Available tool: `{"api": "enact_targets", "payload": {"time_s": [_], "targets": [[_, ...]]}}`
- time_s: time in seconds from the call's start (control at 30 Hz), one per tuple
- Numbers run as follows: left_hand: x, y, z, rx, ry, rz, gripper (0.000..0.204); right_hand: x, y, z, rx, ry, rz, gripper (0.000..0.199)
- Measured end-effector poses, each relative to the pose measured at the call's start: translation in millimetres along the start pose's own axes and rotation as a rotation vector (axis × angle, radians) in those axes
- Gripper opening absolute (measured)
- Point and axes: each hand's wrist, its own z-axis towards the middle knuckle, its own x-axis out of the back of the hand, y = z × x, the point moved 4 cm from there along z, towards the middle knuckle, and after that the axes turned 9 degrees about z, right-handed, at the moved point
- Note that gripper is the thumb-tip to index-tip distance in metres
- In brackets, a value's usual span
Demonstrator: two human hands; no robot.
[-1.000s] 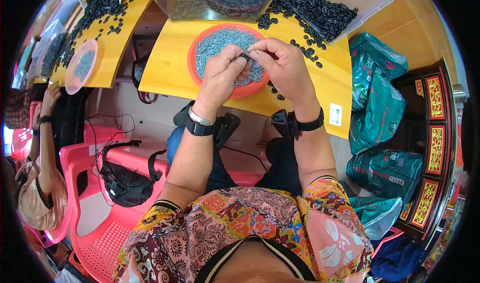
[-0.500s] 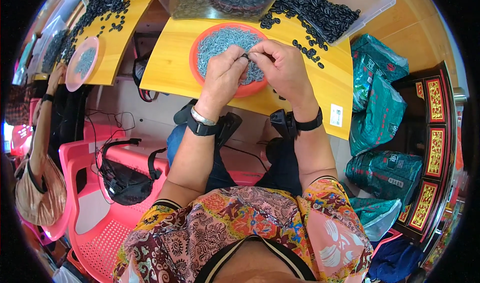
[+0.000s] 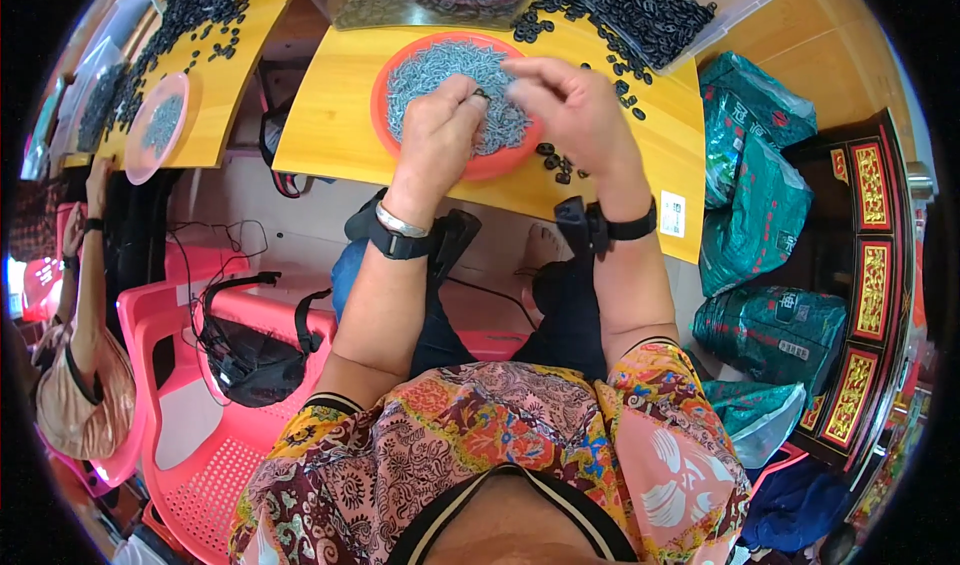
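Observation:
My left hand (image 3: pixel 440 130) is closed over the left half of a red bowl (image 3: pixel 381 115), pinching a small black plastic piece (image 3: pixel 482 94) between thumb and forefinger. Grey metal screws (image 3: pixel 430 73) fill the bowl below it. To the right, my right hand (image 3: pixel 580 110) hovers by the bowl's right rim, apart from the left. Its fingertips are smeared by motion, so whether anything is between them does not show. Several loose black oval pieces (image 3: pixel 557 163) lie on the yellow table (image 3: pixel 330 130), just under my right hand.
A clear plastic bin (image 3: pixel 390 5) stands behind the bowl. Black pieces (image 3: pixel 635 10) spill from another tub at the back right. Green bags (image 3: pixel 765 215) stand right of the table. At far left, another person sits near a pink dish of screws (image 3: pixel 133 150); a pink chair (image 3: pixel 225 465) is nearby.
My right hand has drawn away to the right from the black piece, which stays in my left hand. The view has shifted slightly, and more loose pieces show beside the bowl.

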Motion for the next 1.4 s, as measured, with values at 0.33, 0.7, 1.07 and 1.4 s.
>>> {"api": "enact_targets", "payload": {"time_s": [0.33, 0.7, 1.07, 1.4], "targets": [[17, -17, 4, 0.236, 0.056, -0.415, 0.013, 79, 38, -3, -0.134, 0.209, -0.625, 0.017], [13, -16, 4, 0.240, 0.052, -0.363, 0.014, 75, 54, -9, -0.255, 0.030, -0.632, 0.018], [9, -17, 2, 0.252, 0.051, -0.379, 0.014, 57, 63, 0, -0.195, -0.032, -0.871, 0.019], [9, -13, 2, 0.140, 0.028, -0.124, 0.012, 51, 46, 3, -0.132, 0.187, 0.194, 0.021]]}}
